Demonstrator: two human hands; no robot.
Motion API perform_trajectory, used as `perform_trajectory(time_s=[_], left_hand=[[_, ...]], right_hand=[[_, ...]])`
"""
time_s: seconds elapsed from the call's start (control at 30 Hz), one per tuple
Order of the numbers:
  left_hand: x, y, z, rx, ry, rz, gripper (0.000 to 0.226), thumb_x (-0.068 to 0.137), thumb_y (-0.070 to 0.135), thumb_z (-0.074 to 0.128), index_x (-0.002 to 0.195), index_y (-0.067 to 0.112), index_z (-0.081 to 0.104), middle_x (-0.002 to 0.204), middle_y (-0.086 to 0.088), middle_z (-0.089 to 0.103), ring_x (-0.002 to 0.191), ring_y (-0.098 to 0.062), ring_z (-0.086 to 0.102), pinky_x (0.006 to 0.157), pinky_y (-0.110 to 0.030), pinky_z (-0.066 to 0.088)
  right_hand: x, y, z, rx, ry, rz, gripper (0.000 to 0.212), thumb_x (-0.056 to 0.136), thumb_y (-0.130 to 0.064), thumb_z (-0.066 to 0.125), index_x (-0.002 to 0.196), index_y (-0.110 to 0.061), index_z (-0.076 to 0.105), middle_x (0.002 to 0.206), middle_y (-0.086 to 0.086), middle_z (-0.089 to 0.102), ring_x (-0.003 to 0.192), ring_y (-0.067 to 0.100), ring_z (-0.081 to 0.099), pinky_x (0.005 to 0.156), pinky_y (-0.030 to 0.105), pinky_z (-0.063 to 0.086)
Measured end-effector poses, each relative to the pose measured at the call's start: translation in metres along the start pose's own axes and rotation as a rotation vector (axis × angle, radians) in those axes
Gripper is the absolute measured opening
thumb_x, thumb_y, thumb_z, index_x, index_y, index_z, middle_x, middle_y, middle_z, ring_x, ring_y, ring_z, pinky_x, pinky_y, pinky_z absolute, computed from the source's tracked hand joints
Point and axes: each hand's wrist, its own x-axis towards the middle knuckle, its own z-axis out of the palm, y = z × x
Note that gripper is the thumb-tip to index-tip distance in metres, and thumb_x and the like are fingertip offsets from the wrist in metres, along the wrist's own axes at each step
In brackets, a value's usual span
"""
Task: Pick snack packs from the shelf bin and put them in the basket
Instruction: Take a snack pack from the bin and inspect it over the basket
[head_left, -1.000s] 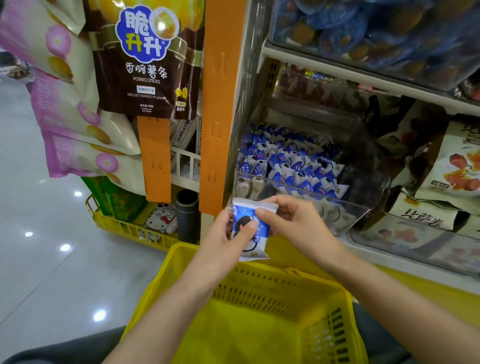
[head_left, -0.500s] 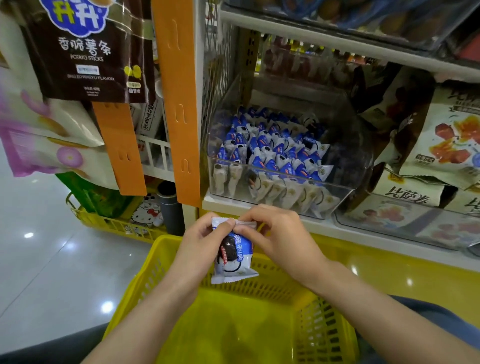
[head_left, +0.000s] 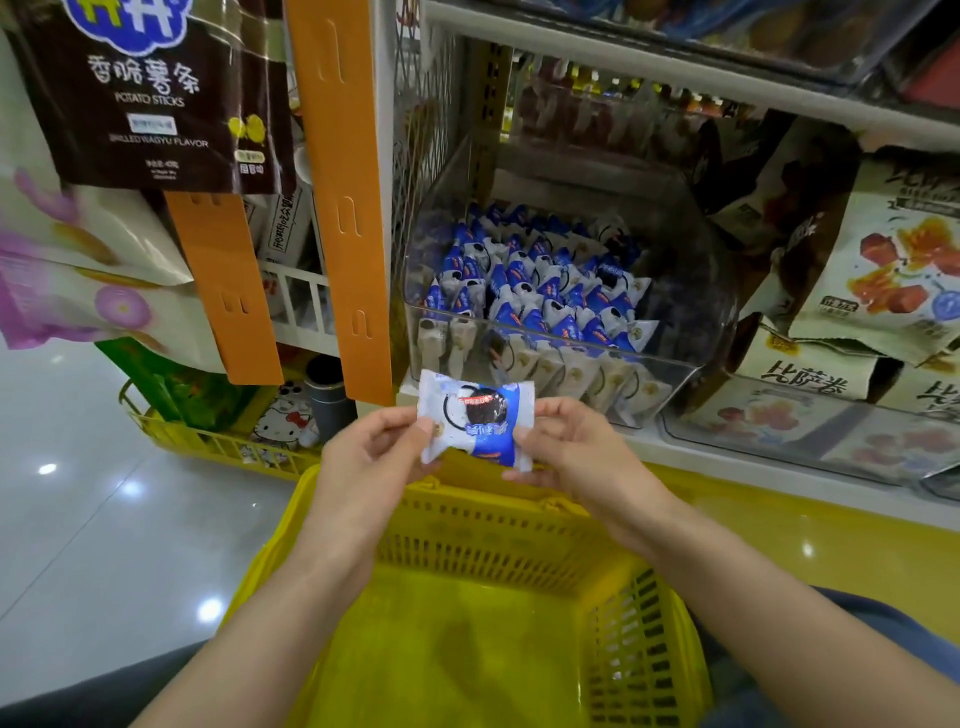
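Observation:
A blue-and-white snack pack (head_left: 475, 422) with a dark round biscuit printed on it is held flat, face up, between both hands. My left hand (head_left: 371, 454) pinches its left edge and my right hand (head_left: 569, 449) pinches its right edge. The pack hangs over the far rim of the yellow basket (head_left: 483, 525), whose inside looks bare. Behind it, a clear plastic shelf bin (head_left: 675, 374) holds several more of the same packs (head_left: 540, 291), standing in rows.
An orange upright post (head_left: 343, 197) stands left of the bin. Brown and purple snack bags (head_left: 150, 98) hang at the left. More bagged snacks (head_left: 883, 260) fill the shelf on the right. A low yellow rack (head_left: 208, 441) with small goods sits on the floor.
The pack has been turned from upright to flat and face up, with both hands now spread to its two side edges. The view has moved closer to the bin.

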Motion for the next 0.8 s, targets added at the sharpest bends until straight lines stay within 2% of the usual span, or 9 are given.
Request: perform_trajectory(time_s=[0.13, 0.2, 0.23, 0.3, 0.4, 0.5, 0.6, 0.67, 0.8], left_hand=[[0.005, -0.003, -0.003, 0.105, 0.042, 0.087, 0.017, 0.091, 0.011, 0.055, 0.080, 0.020, 0.066, 0.076, 0.005, 0.070, 0.070, -0.006, 0.066, 0.061, -0.014, 0.053], [0.006, -0.006, -0.004, 0.265, 0.020, 0.197, 0.019, 0.091, 0.011, 0.054, 0.078, 0.023, 0.063, 0.075, 0.005, 0.066, 0.068, 0.000, 0.060, 0.063, -0.012, 0.051], [0.005, -0.006, -0.004, 0.353, 0.004, 0.263, 0.021, 0.091, 0.011, 0.055, 0.076, 0.026, 0.060, 0.073, 0.007, 0.064, 0.065, 0.004, 0.056, 0.062, -0.010, 0.047], [0.003, -0.007, -0.004, 0.509, -0.037, 0.384, 0.024, 0.089, 0.012, 0.057, 0.073, 0.030, 0.057, 0.068, 0.009, 0.061, 0.062, 0.006, 0.054, 0.058, -0.007, 0.040], [-0.006, -0.009, -0.001, 0.645, -0.129, 0.483, 0.021, 0.088, 0.014, 0.059, 0.075, 0.032, 0.056, 0.070, 0.012, 0.062, 0.070, 0.007, 0.056, 0.059, -0.005, 0.038], [-0.010, -0.012, 0.000, 0.674, -0.158, 0.510, 0.019, 0.088, 0.018, 0.059, 0.078, 0.034, 0.057, 0.070, 0.016, 0.061, 0.067, 0.010, 0.054, 0.058, -0.004, 0.037], [-0.010, -0.013, -0.001, 0.677, -0.149, 0.514, 0.014, 0.088, 0.017, 0.059, 0.078, 0.027, 0.060, 0.069, 0.016, 0.061, 0.065, 0.011, 0.053, 0.056, -0.003, 0.036], [-0.009, -0.013, 0.000, 0.684, -0.140, 0.507, 0.020, 0.087, 0.017, 0.060, 0.073, 0.030, 0.057, 0.068, 0.016, 0.060, 0.069, 0.012, 0.054, 0.057, -0.003, 0.036], [-0.005, -0.013, 0.001, 0.705, -0.144, 0.455, 0.028, 0.087, 0.015, 0.060, 0.066, 0.033, 0.053, 0.058, 0.018, 0.057, 0.062, 0.012, 0.052, 0.055, -0.004, 0.035]], right_hand=[[-0.003, 0.006, 0.001, -0.416, -0.140, 0.002, 0.030, 0.086, -0.002, 0.060, 0.114, -0.008, 0.050, 0.109, 0.016, 0.066, 0.084, 0.013, 0.063, 0.074, 0.025, 0.056], [-0.004, 0.012, 0.003, -0.699, -0.094, -0.135, 0.039, 0.082, -0.012, 0.068, 0.117, -0.014, 0.050, 0.118, 0.003, 0.061, 0.102, 0.010, 0.058, 0.090, 0.026, 0.048], [-0.005, 0.014, 0.005, -0.776, -0.063, -0.217, 0.044, 0.081, -0.018, 0.070, 0.119, -0.017, 0.049, 0.120, -0.004, 0.058, 0.109, 0.007, 0.054, 0.094, 0.021, 0.043], [-0.006, 0.014, 0.009, -0.730, -0.022, -0.341, 0.036, 0.084, -0.024, 0.066, 0.116, -0.022, 0.051, 0.110, -0.011, 0.059, 0.105, 0.002, 0.054, 0.091, 0.016, 0.043], [-0.005, 0.011, 0.012, -0.633, -0.021, -0.398, 0.006, 0.088, -0.022, 0.061, 0.091, -0.027, 0.060, 0.083, -0.009, 0.065, 0.083, 0.010, 0.061, 0.078, 0.028, 0.050], [-0.004, 0.011, 0.011, -0.651, -0.038, -0.398, 0.007, 0.083, -0.026, 0.066, 0.080, -0.030, 0.062, 0.081, -0.002, 0.068, 0.080, 0.013, 0.064, 0.075, 0.032, 0.053], [-0.004, 0.010, 0.010, -0.711, -0.030, -0.424, 0.010, 0.080, -0.028, 0.070, 0.075, -0.030, 0.063, 0.075, -0.005, 0.069, 0.072, 0.003, 0.062, 0.067, 0.019, 0.050], [-0.005, 0.010, 0.010, -0.748, -0.012, -0.455, 0.010, 0.080, -0.027, 0.071, 0.073, -0.028, 0.064, 0.070, -0.009, 0.067, 0.070, 0.002, 0.060, 0.063, 0.015, 0.048], [-0.009, 0.012, 0.011, -0.914, 0.021, -0.573, 0.007, 0.084, -0.029, 0.066, 0.083, -0.022, 0.065, 0.076, -0.013, 0.062, 0.075, 0.006, 0.060, 0.069, 0.030, 0.051]])
